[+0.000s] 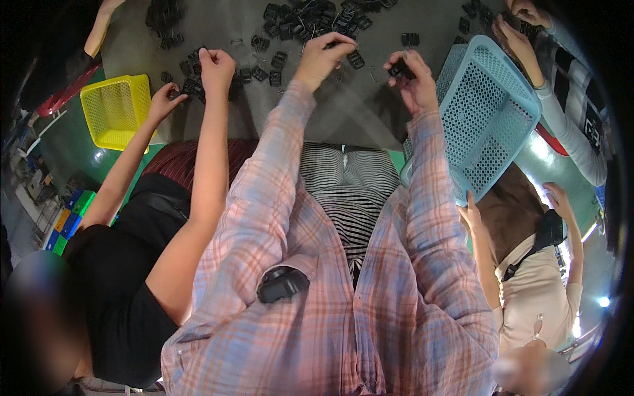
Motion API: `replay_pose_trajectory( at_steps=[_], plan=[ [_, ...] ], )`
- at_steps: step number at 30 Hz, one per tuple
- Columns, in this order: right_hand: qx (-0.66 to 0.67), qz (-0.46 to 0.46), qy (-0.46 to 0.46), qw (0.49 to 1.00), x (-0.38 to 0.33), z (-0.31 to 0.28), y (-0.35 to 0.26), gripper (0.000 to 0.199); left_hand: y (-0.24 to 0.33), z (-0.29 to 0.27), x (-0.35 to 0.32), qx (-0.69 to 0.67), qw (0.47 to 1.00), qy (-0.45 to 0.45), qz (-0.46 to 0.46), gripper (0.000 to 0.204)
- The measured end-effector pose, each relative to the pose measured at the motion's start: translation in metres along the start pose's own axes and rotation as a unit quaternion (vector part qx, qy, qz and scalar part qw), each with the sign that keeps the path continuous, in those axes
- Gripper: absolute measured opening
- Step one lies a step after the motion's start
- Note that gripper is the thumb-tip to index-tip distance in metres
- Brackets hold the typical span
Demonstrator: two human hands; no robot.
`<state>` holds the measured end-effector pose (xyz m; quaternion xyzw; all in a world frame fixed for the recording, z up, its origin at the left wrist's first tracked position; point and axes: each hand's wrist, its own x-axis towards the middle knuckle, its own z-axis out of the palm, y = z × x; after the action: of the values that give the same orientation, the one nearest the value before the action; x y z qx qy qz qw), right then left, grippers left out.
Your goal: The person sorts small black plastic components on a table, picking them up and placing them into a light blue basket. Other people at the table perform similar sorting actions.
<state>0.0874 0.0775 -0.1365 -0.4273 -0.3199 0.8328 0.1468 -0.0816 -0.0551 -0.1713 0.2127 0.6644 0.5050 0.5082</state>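
Observation:
My left hand (323, 61) is over the dark table, its fingers closed in a pinch. Whatever sits between its fingertips is too small and blurred to name. Just beyond them is a small black part (356, 60); I cannot tell if they touch. To the right, my right hand (419, 82) is closed around another small black part (400, 68), partly hidden by the fingers. Thin wire pieces (374, 74) lie between my hands. Farther back spreads a pile of similar black parts (310, 18), some with wire loops.
A light blue perforated basket (492, 119) stands tilted close to my right forearm. At left is a yellow basket (115, 112). A co-worker in black handles black parts (193, 84) on my left. Other people's hands (518, 49) are at the right, behind the blue basket.

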Motion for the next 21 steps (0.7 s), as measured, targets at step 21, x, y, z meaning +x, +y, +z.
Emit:
replay_pose_trajectory(
  at_steps=[21],
  plan=[
    [-0.418, 0.033, 0.169, 0.892, 0.063, -0.020, 0.011, 0.024, 0.013, 0.008, -0.078, -0.292, 0.937, 0.058, -0.186, 0.016]
  ],
)
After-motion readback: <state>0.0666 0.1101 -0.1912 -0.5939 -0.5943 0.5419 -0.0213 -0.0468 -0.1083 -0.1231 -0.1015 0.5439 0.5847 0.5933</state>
